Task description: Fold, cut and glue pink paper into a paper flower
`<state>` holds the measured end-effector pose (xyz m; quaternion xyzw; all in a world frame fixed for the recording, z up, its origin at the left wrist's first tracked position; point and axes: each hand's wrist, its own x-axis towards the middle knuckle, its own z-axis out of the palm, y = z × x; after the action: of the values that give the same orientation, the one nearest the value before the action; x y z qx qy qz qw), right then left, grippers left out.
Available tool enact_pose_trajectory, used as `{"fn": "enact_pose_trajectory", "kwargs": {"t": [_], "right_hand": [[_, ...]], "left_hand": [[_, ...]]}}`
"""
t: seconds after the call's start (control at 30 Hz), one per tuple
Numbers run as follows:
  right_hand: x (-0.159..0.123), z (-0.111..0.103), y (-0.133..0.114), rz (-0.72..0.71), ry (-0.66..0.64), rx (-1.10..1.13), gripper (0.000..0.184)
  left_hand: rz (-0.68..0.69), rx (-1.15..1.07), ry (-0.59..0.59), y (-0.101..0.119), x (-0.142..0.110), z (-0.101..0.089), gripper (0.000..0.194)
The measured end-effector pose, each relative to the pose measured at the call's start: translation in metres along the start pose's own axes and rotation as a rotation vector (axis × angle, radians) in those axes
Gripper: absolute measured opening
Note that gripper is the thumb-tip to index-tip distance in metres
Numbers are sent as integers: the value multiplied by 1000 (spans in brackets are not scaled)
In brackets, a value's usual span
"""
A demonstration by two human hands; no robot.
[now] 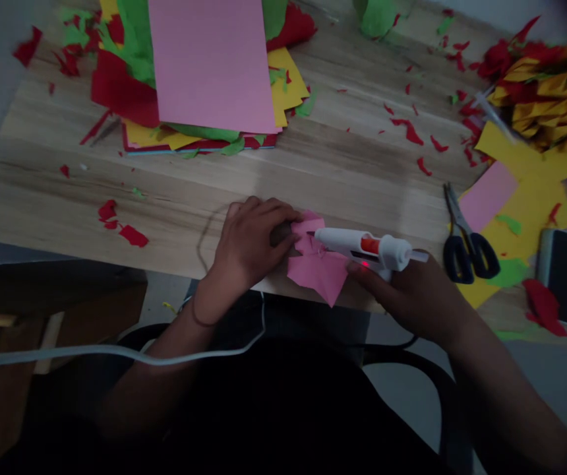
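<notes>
My right hand is wrapped around the handle of a white hot glue gun, which lies almost level with its nozzle pointing left. A red light glows on its side and a clear glue stick pokes out of the back. Under the nozzle tip is a cut piece of pink paper at the table's front edge. My left hand grips the left side of this paper with thumb and fingers. The nozzle covers part of the paper, and I cannot tell whether it touches.
A stack of coloured paper topped by a pink sheet lies at the back. On the right are black-handled scissors, a phone and folded yellow paper pieces. Red and green scraps are scattered about. A white cord crosses my lap.
</notes>
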<state>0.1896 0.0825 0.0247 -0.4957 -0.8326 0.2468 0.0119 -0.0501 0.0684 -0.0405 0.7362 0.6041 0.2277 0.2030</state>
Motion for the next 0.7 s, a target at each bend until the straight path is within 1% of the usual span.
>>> {"fn": "enact_pose_trajectory", "kwargs": {"t": [0.13, 0.3, 0.43, 0.6, 0.7], "right_hand": [[2, 0, 1, 1, -13, 37, 42], [7, 1, -4, 13, -2, 29, 43], [5, 0, -3, 34, -12, 59, 41], [2, -3, 2, 65, -33, 157, 40], [3, -3, 3, 70, -30, 215, 37]], "left_hand": [[1, -7, 5, 0, 0, 0, 22], [6, 2, 10, -2, -1, 1, 23], [0, -9, 8, -2, -1, 1, 22], [-5, 0, 12, -2, -1, 1, 23], [-5, 4, 10, -3, -1, 1, 23]]}}
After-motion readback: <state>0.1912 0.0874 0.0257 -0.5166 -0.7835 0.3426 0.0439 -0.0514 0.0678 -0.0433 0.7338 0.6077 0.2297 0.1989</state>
